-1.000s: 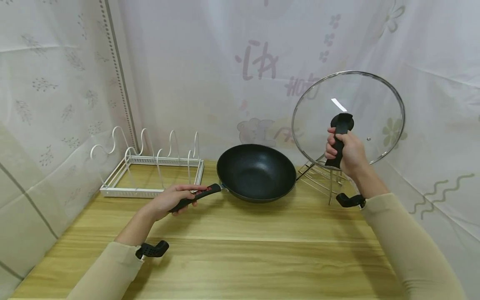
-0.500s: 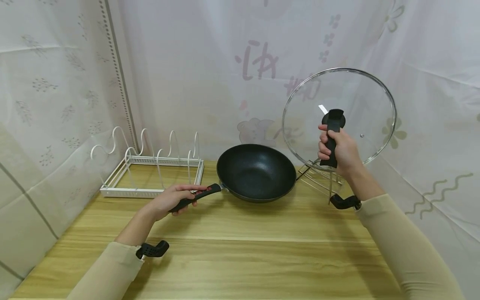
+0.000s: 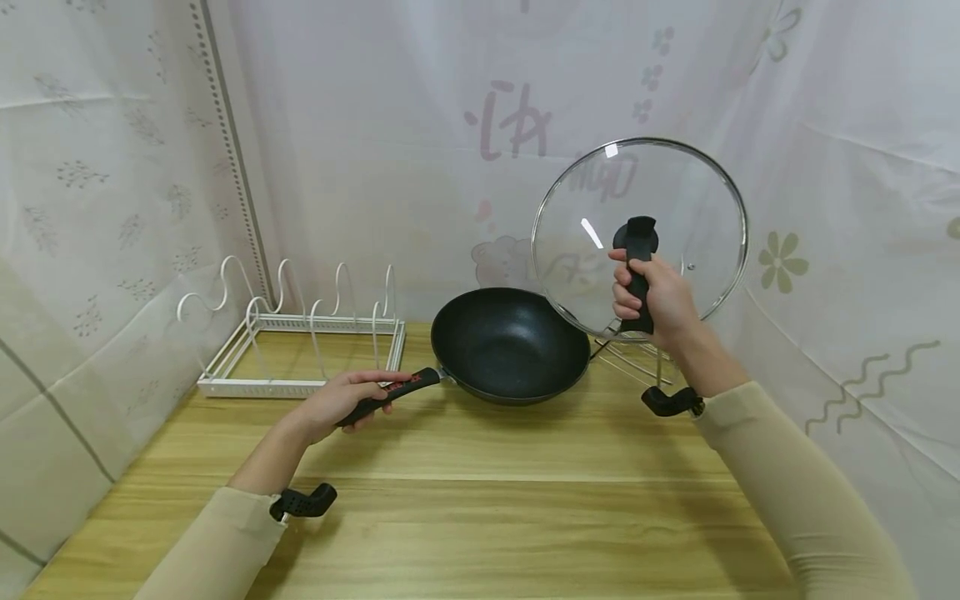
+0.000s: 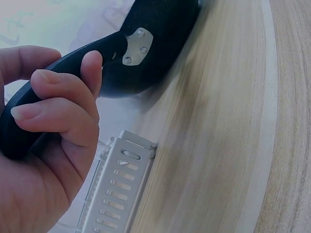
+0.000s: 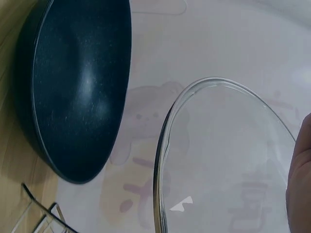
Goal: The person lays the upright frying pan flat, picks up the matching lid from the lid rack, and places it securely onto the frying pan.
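Observation:
A black wok (image 3: 510, 350) sits on the wooden table, its long black handle (image 4: 73, 58) pointing to the left. My left hand (image 3: 339, 403) grips that handle, with fingers curled round it in the left wrist view. A round glass lid (image 3: 570, 200) with a metal rim is up in the air, tilted to face me. By its black upright handle (image 3: 637, 287), my right hand (image 3: 663, 304) holds the lid. The lid's lower left rim overlaps the wok's right edge in the head view, while a gap shows between them in the right wrist view.
At the back left stands a white rack (image 3: 262, 388) with several curved wire dividers. Behind the lid and right arm, a metal wire rack (image 3: 637, 360) is partly hidden. Printed curtains (image 3: 360, 167) hang close behind and on both sides of the table (image 3: 480, 533).
My right hand has carried the lid leftward, from over the wire rack toward the wok. My left hand keeps its grip on the wok's handle, and the wok stays in place.

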`<state>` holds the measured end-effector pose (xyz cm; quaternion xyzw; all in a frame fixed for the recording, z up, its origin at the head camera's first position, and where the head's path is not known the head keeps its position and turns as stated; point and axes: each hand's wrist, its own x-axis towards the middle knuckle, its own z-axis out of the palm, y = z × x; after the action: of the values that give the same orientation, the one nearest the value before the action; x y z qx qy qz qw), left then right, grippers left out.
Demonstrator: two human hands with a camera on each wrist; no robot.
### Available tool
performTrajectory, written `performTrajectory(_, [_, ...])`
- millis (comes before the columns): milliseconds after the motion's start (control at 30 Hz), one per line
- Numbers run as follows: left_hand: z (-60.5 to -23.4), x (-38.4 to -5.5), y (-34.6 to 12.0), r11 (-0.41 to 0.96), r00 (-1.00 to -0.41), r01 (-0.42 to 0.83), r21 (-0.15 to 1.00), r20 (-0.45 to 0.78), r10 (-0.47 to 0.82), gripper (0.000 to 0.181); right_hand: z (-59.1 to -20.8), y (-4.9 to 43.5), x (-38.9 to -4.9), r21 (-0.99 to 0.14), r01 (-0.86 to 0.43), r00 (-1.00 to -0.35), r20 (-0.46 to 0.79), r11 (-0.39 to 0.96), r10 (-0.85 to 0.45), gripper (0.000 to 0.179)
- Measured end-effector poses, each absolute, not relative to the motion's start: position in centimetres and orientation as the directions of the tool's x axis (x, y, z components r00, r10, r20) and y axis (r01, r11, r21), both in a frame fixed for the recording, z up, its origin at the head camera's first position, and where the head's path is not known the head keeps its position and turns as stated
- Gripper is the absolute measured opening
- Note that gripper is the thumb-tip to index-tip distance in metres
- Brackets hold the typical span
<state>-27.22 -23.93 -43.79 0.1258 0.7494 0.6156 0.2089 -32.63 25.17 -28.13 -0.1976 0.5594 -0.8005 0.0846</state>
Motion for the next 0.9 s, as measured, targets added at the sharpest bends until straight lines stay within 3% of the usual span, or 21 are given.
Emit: performTrajectory(900, [-43.7,-27.1,-24.0,0.199,-0.867,-0.066,0.978,-0.155,0.474,0.051,-30.6,19.9,-33.0,-0.931,0.106,-0.889,0.069,-0.349,-0.454,0.031])
